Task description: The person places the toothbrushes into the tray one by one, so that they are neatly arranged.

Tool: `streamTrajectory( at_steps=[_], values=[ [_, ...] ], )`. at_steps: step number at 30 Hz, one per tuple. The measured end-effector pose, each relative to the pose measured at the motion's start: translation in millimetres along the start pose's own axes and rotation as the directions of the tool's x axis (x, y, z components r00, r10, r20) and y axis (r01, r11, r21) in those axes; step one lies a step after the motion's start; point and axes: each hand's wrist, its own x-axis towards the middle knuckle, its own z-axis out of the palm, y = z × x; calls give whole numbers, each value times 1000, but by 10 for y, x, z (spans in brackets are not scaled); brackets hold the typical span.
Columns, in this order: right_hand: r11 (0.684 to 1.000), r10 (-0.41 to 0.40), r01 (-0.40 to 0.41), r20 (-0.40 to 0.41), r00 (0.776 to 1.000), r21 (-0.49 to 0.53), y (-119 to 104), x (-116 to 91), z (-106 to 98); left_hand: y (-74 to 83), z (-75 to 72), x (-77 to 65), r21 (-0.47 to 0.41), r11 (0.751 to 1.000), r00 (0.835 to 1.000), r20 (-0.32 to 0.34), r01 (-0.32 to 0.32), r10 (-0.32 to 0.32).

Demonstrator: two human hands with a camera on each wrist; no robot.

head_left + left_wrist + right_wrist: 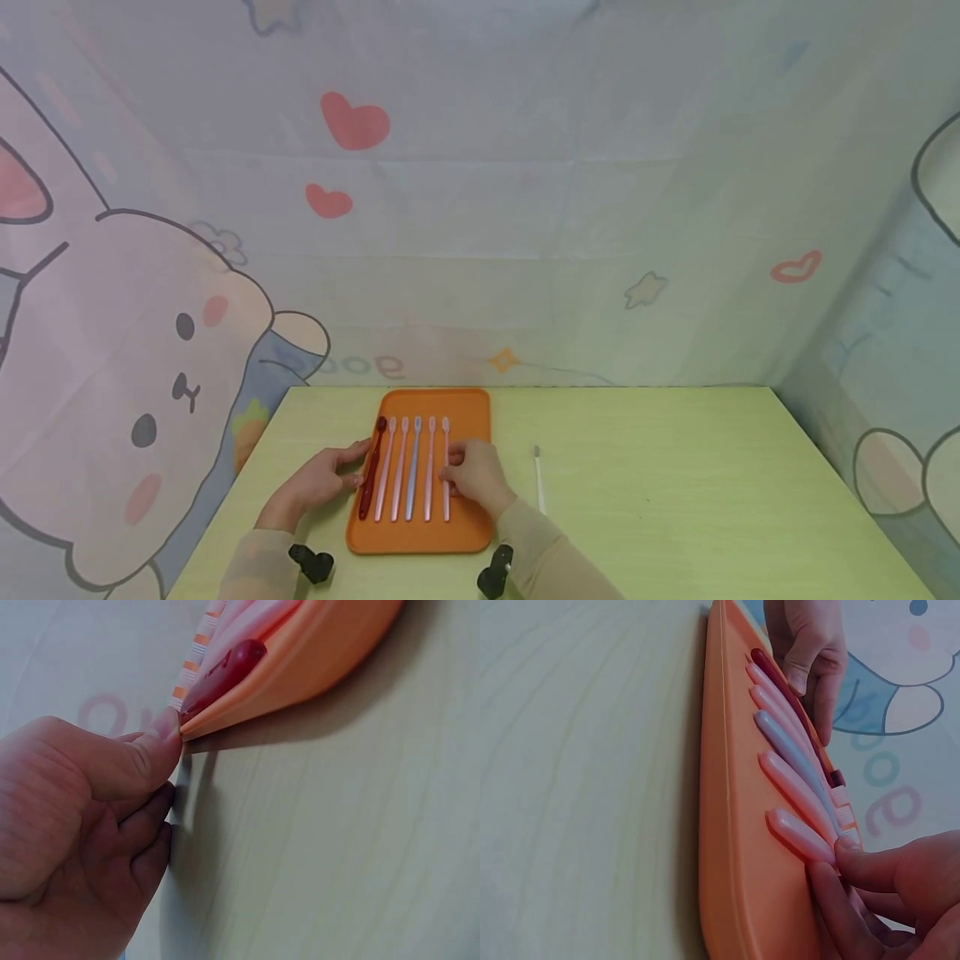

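An orange tray lies on the table with several toothbrushes side by side on it. At its left edge is a dark red toothbrush; a blue toothbrush lies among pink ones. My left hand grips the tray's left rim, thumb beside the red toothbrush; in the left wrist view the thumb presses at the rim. With thumb and index finger, my right hand pinches the rightmost pink toothbrush, which lies along the tray. The fingers cover its middle.
A white toothbrush lies on the table to the right of the tray, partly hidden by the right sleeve. Behind the pale green table hangs a printed cloth with hearts and a rabbit.
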Motion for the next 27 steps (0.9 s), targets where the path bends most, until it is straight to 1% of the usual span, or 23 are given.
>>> streamTrajectory(
  at_steps=[4, 7, 9, 11, 14, 16, 21, 23, 27],
  values=[
    [1000, -25, 25, 5, 1000, -1, 14, 18, -5, 1, -8, 1, 4, 1000, 1000, 6, -11, 11],
    [1000, -26, 26, 8, 1000, 1, 23, 17, -6, -6, -7, 5, 1, 1000, 1000, 5, -10, 10],
    [1000, -25, 25, 9, 1000, 3, 29, 15, -6, -19, -6, 12, 14, 1000, 1000, 5, -17, 17],
    [1000, -24, 24, 9, 1000, -1, 29, 10, -8, -28, -2, 17, 5, 1000, 1000, 1, -11, 11],
    [1000, -28, 28, 8, 1000, -13, 21, 4, -17, -35, 2, 20, 15, 1000, 1000, 5, -15, 15],
    [999, -27, 27, 7, 1000, -21, 14, 1, -23, -32, 5, 16, 1, 1000, 1000, 3, -4, 4],
    [999, -33, 33, 2, 999, -31, 12, -6, -34, -26, 5, 9, 7, 1000, 1000, 1, -4, 4],
    [999, -37, 37, 0, 999, -32, 10, -13, -46, -23, 2, 11, 18, 1000, 1000, 2, -12, 12],
    [998, -59, 59, -2, 998, -25, -3, -26, -90, -27, 1, 23, 18, 1000, 1000, 0, -8, 8]
  ],
)
